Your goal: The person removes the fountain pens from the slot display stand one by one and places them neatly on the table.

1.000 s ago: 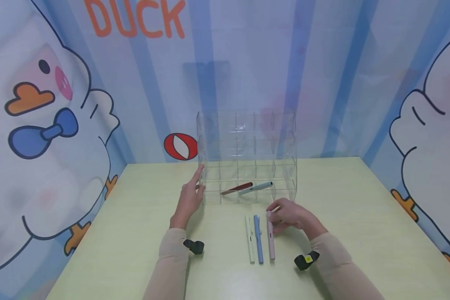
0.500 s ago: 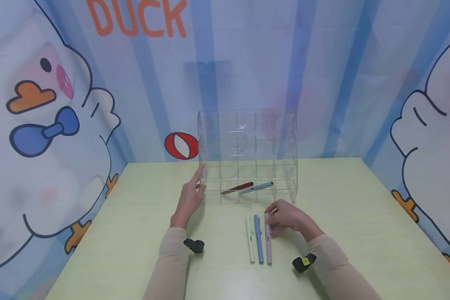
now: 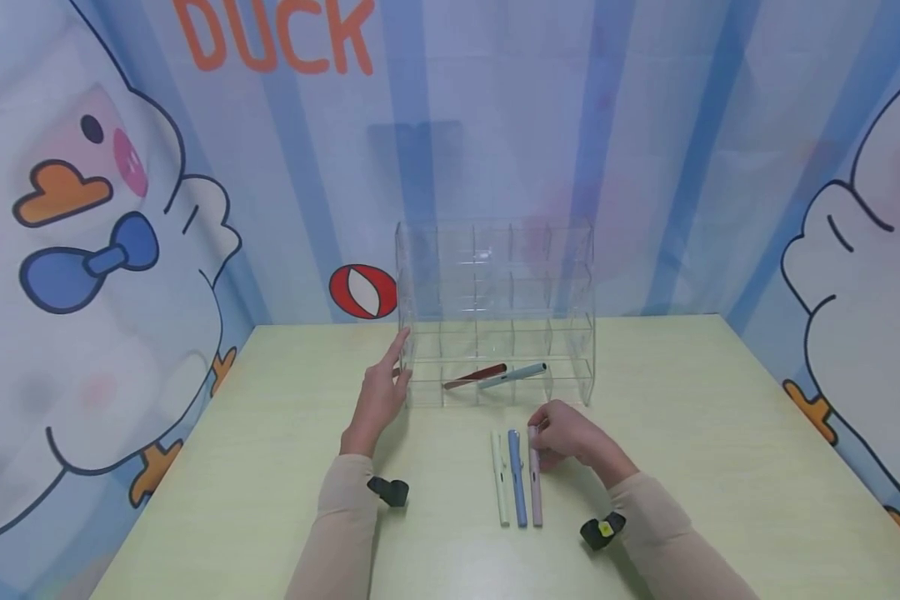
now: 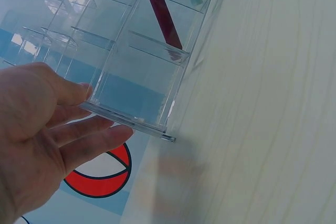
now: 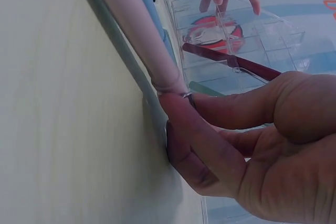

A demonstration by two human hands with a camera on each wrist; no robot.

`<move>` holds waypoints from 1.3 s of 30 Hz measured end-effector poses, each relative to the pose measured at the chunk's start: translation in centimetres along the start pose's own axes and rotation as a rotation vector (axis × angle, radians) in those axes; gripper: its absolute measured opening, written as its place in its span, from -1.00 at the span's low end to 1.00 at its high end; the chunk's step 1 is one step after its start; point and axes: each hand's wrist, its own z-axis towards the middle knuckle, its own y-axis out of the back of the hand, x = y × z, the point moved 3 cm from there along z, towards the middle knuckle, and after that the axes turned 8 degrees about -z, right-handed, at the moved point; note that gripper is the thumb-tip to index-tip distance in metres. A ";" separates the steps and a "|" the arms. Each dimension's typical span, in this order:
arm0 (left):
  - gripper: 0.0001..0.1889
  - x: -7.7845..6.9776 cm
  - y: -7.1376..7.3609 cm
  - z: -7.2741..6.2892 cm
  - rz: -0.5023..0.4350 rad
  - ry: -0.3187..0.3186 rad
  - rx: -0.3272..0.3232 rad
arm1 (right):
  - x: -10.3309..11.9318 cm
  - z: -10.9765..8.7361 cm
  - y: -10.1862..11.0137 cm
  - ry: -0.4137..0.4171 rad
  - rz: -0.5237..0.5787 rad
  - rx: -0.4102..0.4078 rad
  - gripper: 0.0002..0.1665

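In the head view my right hand [image 3: 570,433] pinches the upper end of a pale pink pen [image 3: 536,500] between thumb and fingers. The right wrist view shows the pen [image 5: 136,24] close over the table. To its left, a blue pen [image 3: 517,479] and a pale green pen [image 3: 499,483] lie side by side. My left hand [image 3: 378,396] holds the left side panel of a clear acrylic rack [image 3: 495,329], thumb and fingers on either side of it. A dark red pen [image 3: 474,377] and a grey-blue pen [image 3: 513,376] lie slanted in the rack's lowest row.
The rack has several tiers split into small compartments and stands near the back of the pale wooden table [image 3: 270,500]. Behind it hangs a blue striped cloth [image 3: 495,125] printed with ducks. A small black camera [image 3: 603,531] is worn on the right wrist.
My right hand has shifted slightly left with the pink pen, which now lies nearer and more parallel to the blue one. The left hand and rack have not moved.
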 end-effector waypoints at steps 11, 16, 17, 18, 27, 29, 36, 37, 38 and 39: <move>-0.21 -0.1 0.0 0.0 0.004 0.016 0.001 | 0.8 -0.3 -0.6 -0.002 -0.180 -0.051 -0.64; -0.22 0.1 0.0 0.0 -0.003 0.013 0.001 | 1.0 -0.4 -0.7 0.011 -0.223 -0.058 -0.64; -0.22 0.1 0.0 0.0 -0.004 0.013 0.001 | 1.0 -0.3 -0.7 0.016 -0.235 -0.060 -0.63; -0.22 0.0 0.1 0.0 -0.006 0.011 0.000 | 1.0 -0.3 -0.7 0.019 -0.248 -0.062 -0.62; -0.22 -0.1 0.0 0.0 -0.012 0.000 -0.002 | 0.9 -0.2 -0.7 0.012 -0.269 -0.075 -0.62; -0.23 -0.1 0.0 0.0 -0.013 0.001 -0.002 | 0.7 -0.1 -0.7 0.013 -0.264 -0.079 -0.62; -0.23 0.0 0.0 -0.1 -0.015 0.021 0.004 | 0.4 0.1 -0.5 0.030 -0.249 -0.088 -0.66; -0.22 0.0 0.0 0.0 -0.015 0.023 0.005 | 0.4 0.1 -0.5 0.030 -0.246 -0.085 -0.67; -0.22 0.0 0.0 0.0 -0.015 0.025 0.005 | 0.4 0.2 -0.5 0.033 -0.244 -0.080 -0.68; -0.21 0.0 0.0 0.0 -0.014 0.028 0.005 | 0.4 0.2 -0.5 0.031 -0.241 -0.077 -0.69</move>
